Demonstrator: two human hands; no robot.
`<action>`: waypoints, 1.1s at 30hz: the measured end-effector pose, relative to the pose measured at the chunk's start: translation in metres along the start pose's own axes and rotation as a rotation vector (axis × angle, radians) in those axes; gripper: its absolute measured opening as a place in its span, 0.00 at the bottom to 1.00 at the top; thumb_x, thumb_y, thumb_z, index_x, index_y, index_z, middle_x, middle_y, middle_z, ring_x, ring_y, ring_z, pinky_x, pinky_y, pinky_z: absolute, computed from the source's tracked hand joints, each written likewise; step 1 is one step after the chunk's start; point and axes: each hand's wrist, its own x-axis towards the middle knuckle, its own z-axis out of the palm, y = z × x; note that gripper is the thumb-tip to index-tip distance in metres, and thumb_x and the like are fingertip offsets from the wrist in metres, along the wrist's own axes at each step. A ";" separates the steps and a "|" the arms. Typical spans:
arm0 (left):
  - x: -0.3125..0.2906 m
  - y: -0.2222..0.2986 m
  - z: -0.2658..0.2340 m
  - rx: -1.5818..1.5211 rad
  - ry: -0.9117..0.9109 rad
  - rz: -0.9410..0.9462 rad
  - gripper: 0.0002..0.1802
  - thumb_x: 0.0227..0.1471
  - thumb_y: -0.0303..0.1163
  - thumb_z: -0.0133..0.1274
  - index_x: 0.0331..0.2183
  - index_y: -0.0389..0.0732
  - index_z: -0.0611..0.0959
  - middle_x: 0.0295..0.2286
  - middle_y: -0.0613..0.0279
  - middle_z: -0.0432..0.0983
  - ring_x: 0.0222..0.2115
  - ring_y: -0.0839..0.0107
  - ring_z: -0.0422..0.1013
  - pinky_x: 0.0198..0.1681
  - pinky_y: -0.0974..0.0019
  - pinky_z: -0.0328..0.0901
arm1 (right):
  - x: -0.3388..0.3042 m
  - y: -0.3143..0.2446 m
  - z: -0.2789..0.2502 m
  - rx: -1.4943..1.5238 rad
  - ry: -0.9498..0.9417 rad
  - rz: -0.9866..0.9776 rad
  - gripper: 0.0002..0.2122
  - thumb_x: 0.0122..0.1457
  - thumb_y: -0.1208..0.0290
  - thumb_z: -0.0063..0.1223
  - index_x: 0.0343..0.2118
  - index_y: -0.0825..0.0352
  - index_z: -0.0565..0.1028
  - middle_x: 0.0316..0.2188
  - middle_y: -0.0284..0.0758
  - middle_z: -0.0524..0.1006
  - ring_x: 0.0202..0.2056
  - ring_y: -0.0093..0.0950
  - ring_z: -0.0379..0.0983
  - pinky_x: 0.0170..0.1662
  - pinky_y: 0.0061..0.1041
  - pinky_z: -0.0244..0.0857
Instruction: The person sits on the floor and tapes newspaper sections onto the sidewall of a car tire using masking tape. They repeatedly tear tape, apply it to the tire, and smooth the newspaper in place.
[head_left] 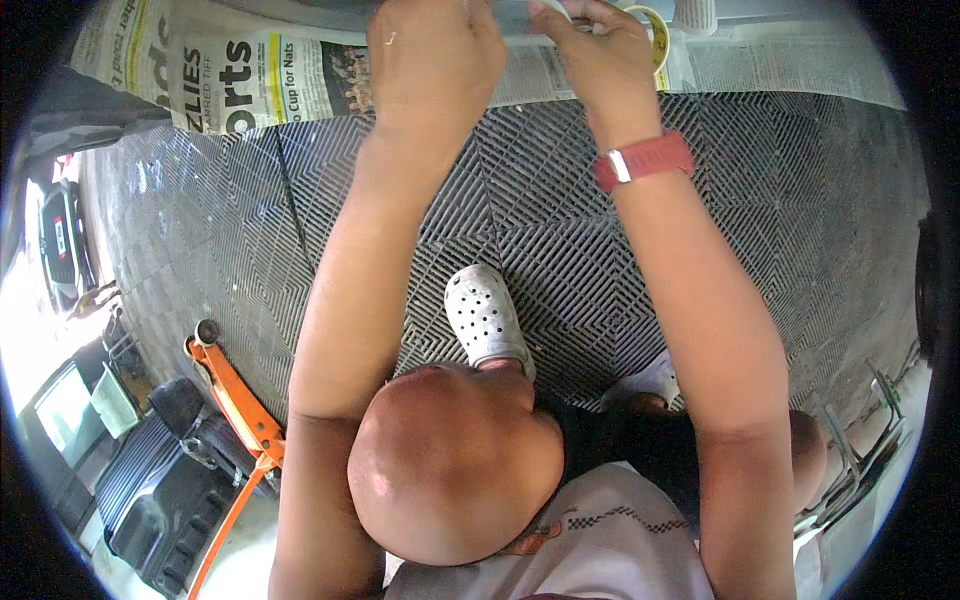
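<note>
Ridged floor (560, 240) open below newspaper (300, 85) edge, left grip (437, 62) curled, hold unclear, right grip (605, 65) pinching white strip (555, 9)

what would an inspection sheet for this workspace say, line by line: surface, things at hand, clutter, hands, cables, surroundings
Surface: newspaper runs along a grey panel edge at the top of the view.
Things at hand: pale yellow ring, seemingly a tape roll, beside the right hand; a small white piece by its thumb.
Clutter: orange floor jack and a black ribbed part at left.
Hands: left hand curled, fingertips not clear; right hand bent at the newspaper, grip unclear, red wristband on that wrist.
Cables: nothing seen.
Surroundings: grey ridged floor tiles; dark vehicle at far left.
</note>
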 end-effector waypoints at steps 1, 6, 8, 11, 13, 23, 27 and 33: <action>0.000 0.002 0.001 0.061 -0.013 -0.004 0.12 0.52 0.17 0.56 0.40 0.34 0.84 0.37 0.46 0.83 0.39 0.46 0.80 0.46 0.50 0.73 | 0.003 0.000 0.010 0.152 0.029 0.036 0.10 0.61 0.69 0.70 0.29 0.72 0.84 0.22 0.36 0.82 0.24 0.23 0.75 0.30 0.28 0.67; -0.004 0.007 0.008 0.417 -0.069 0.055 0.17 0.52 0.21 0.54 0.44 0.31 0.86 0.44 0.45 0.83 0.45 0.47 0.78 0.51 0.49 0.69 | 0.017 -0.002 0.043 -0.059 0.219 0.042 0.15 0.57 0.62 0.72 0.27 0.73 0.84 0.23 0.46 0.83 0.24 0.42 0.79 0.33 0.38 0.70; -0.001 0.009 -0.005 0.554 -0.153 0.064 0.20 0.52 0.24 0.53 0.47 0.30 0.86 0.47 0.45 0.82 0.47 0.48 0.76 0.53 0.51 0.67 | 0.024 -0.002 0.062 -0.247 0.337 -0.090 0.17 0.57 0.60 0.71 0.27 0.73 0.84 0.24 0.49 0.83 0.27 0.50 0.79 0.35 0.42 0.71; -0.003 0.006 -0.004 0.542 -0.169 0.075 0.22 0.55 0.27 0.51 0.50 0.31 0.84 0.51 0.44 0.80 0.50 0.49 0.74 0.54 0.52 0.65 | 0.039 0.017 0.075 -0.331 0.404 -0.208 0.18 0.55 0.58 0.68 0.26 0.73 0.84 0.25 0.52 0.82 0.31 0.58 0.79 0.40 0.48 0.72; -0.005 0.001 0.001 0.556 -0.161 0.085 0.24 0.56 0.27 0.50 0.53 0.30 0.83 0.53 0.44 0.79 0.52 0.49 0.73 0.56 0.51 0.64 | 0.047 0.020 0.078 -0.308 0.388 -0.212 0.16 0.54 0.60 0.67 0.26 0.73 0.84 0.26 0.52 0.83 0.32 0.57 0.79 0.41 0.49 0.73; -0.006 -0.011 0.018 0.536 -0.143 0.062 0.23 0.56 0.28 0.48 0.50 0.27 0.83 0.58 0.38 0.73 0.55 0.46 0.69 0.56 0.47 0.62 | 0.072 0.015 0.067 -0.376 0.247 0.103 0.12 0.52 0.66 0.61 0.28 0.72 0.86 0.31 0.55 0.85 0.41 0.55 0.83 0.48 0.51 0.74; -0.009 -0.016 0.024 0.621 -0.071 0.074 0.19 0.57 0.28 0.48 0.45 0.27 0.84 0.57 0.37 0.73 0.53 0.45 0.69 0.55 0.47 0.62 | 0.055 -0.016 0.062 -0.172 0.278 0.256 0.13 0.52 0.64 0.62 0.29 0.71 0.87 0.33 0.54 0.86 0.46 0.54 0.83 0.58 0.54 0.70; 0.004 -0.003 0.019 0.590 -0.073 -0.005 0.17 0.58 0.28 0.50 0.44 0.28 0.84 0.50 0.37 0.76 0.52 0.44 0.70 0.55 0.46 0.63 | 0.075 0.012 0.061 -0.411 0.348 0.288 0.15 0.52 0.64 0.62 0.36 0.72 0.87 0.41 0.55 0.86 0.50 0.56 0.81 0.61 0.56 0.66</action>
